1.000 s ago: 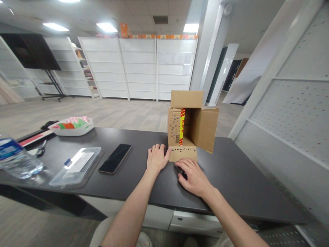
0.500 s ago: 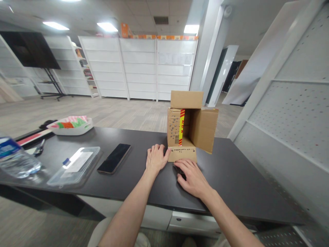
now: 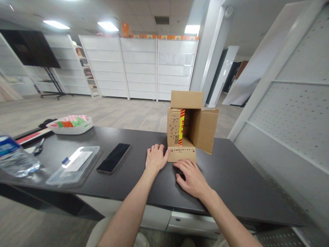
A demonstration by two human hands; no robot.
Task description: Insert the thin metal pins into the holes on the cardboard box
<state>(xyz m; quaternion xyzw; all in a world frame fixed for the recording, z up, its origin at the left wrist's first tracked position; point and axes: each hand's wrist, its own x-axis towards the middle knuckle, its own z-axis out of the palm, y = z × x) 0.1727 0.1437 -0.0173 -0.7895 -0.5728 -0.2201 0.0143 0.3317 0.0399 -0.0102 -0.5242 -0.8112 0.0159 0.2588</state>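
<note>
Curving palm-down, right hand

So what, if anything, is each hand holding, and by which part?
The left hand holds nothing visible. The right hand partly covers a dark object; whether it grips it cannot be told.

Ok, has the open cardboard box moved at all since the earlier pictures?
No, not visibly: judged against the far edge of the dark desk, the cardboard box stands in the same place, shifted neither way.
</note>
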